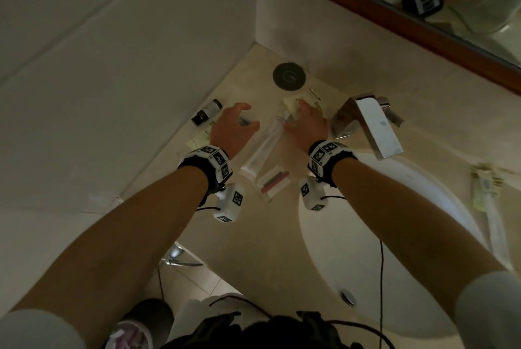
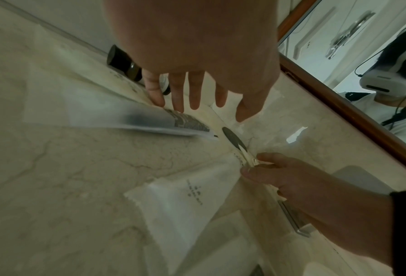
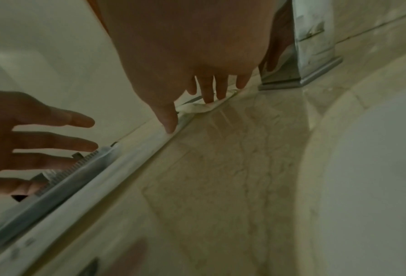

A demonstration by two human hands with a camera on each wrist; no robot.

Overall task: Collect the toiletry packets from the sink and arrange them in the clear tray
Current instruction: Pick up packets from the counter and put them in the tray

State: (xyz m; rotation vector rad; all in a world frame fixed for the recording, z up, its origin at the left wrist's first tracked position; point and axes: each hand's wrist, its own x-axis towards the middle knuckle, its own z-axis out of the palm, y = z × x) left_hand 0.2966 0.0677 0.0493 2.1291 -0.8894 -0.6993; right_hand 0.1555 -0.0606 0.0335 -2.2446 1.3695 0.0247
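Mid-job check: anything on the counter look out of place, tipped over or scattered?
Yes. The dark bottle lies on its side against the wall instead of standing. One packet sits alone, right of the basin, far from the rest. Nothing looks spilled or torn.

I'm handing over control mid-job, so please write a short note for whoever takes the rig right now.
Left hand: open, straight fingers touching the comb packet.
Right hand: pinching the cream packet beside the faucet.
On the counter: toothbrush packet, pink-stick packet, left-edge packet by the dark bottle, and far-right packet beyond the basin.
Done: nothing visibly in a tray; I cannot make out the clear tray.
Left: collect and arrange every packet.
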